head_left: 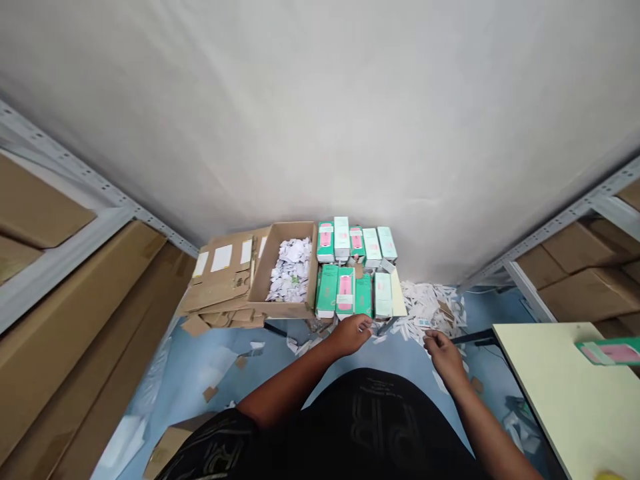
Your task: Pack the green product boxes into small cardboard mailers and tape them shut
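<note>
My left hand is just in front of the small table's front edge, its fingers curled into a loose pinch near the green boxes. My right hand hangs further right over the floor, thumb and fingers also drawn together. Whatever either may hold is too small to make out. Closest to the left hand stand a green box and a green box with a pink panel. A pale box with a pink mark stands beside them. Behind is a row of similar boxes, including a white one.
Left of the boxes sits an open carton of white paper scraps, beside flattened cardboard. More scraps cover the floor. At right is a cream table with a green-pink box. Shelves hold large cartons.
</note>
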Action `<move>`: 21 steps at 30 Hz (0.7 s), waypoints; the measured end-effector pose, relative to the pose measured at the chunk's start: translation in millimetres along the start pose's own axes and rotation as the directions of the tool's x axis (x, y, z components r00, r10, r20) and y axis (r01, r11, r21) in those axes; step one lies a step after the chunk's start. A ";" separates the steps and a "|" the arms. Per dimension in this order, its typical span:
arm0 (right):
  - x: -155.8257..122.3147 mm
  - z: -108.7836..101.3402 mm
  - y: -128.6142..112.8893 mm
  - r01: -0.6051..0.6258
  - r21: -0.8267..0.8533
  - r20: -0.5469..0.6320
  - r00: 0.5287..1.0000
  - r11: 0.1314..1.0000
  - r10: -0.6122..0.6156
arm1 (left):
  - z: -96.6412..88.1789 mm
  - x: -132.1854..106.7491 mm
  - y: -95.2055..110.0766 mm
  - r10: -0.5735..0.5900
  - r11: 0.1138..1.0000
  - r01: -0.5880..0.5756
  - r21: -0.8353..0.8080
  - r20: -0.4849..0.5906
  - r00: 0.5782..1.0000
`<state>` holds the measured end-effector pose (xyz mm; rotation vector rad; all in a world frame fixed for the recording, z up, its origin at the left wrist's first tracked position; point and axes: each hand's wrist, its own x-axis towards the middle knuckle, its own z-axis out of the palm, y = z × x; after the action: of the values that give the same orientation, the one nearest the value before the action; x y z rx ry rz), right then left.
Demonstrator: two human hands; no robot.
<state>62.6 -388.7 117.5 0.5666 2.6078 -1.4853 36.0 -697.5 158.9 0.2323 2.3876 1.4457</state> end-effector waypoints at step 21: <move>96.8 161.0 -157.5 0.183 0.143 0.660 0.714 0.973 -0.231 | -179.8 -43.9 -52.0 -0.265 0.957 0.072 -0.281 -0.744 0.613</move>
<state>-100.6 -570.6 136.5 -0.2614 2.0774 -1.4691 12.4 -884.2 198.3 -0.8511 2.6931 1.9773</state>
